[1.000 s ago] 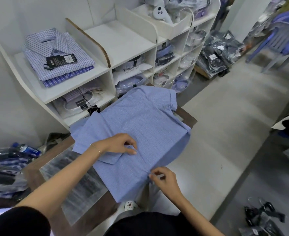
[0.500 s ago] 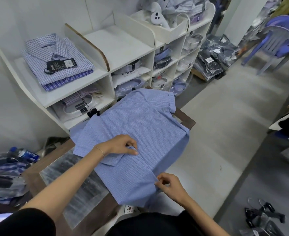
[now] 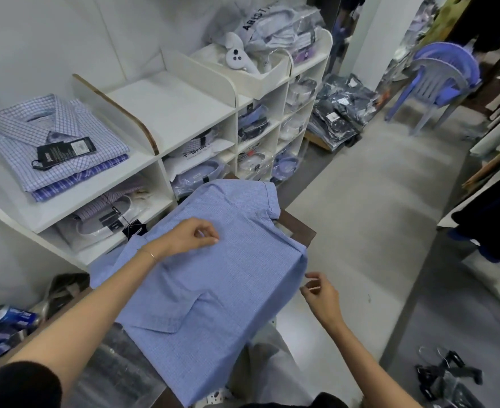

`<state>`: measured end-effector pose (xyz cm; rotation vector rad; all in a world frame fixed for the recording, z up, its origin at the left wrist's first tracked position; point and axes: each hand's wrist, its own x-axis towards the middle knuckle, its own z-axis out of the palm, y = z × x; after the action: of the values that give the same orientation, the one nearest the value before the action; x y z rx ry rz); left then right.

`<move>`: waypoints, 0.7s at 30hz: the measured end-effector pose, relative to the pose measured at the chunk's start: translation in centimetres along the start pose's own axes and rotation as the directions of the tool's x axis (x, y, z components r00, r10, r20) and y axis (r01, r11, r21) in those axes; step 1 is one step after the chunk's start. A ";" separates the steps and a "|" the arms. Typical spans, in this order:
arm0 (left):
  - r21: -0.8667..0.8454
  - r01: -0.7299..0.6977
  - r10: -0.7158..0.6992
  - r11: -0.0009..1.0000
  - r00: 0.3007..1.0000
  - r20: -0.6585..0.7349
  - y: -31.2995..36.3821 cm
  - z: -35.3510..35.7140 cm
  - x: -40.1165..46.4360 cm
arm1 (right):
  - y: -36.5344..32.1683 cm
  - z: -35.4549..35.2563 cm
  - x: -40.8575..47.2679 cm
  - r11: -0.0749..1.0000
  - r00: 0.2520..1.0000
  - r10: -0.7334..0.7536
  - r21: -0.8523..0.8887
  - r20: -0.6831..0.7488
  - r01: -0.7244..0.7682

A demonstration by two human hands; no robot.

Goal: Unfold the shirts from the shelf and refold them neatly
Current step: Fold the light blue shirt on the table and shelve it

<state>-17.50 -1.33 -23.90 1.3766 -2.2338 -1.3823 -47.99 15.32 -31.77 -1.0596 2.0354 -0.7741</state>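
Light-blue fine-checked cotton shirt [image 3: 213, 275] lay face-down, partly folded, on dark wooden bench [image 3: 300, 229] | left hand [image 3: 188, 235] rested on it, fingers loosely curled | right hand [image 3: 320, 294] beside its edge, holding nothing | remaining folds and checked shelf shirts [image 3: 57, 142] judged undone

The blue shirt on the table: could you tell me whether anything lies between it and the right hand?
Nothing visible does. The right hand hangs just off the right edge of the blue shirt, over bare floor, holding nothing. The left hand is on the shirt farther up, clear of that gap.
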 end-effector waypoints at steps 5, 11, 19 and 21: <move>0.189 0.005 0.028 0.982 0.985 -0.170 1.5 -3.9 5.7 | -1.0 -1.2 4.2 0.995 0.997 0.065 0.076 -0.032 -0.062; 0.243 0.098 -0.036 0.965 0.968 -0.248 1.2 -5.6 10.7 | -0.5 -0.4 5.6 1.000 0.997 -0.020 -0.017 0.074 0.022; 0.334 0.095 -0.073 0.938 0.994 -0.077 0.0 -5.5 17.7 | -0.1 -0.6 7.2 0.996 0.997 -0.059 -0.071 0.050 0.062; 0.326 0.092 -0.081 0.941 0.996 -0.047 -0.2 -5.6 18.9 | 0.2 -0.9 7.5 0.993 0.993 -0.081 -0.084 0.086 0.088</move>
<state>-24.78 -19.46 -26.60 1.6019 -2.4932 -1.0327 -51.89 9.15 -33.70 -1.2144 1.9804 -0.6775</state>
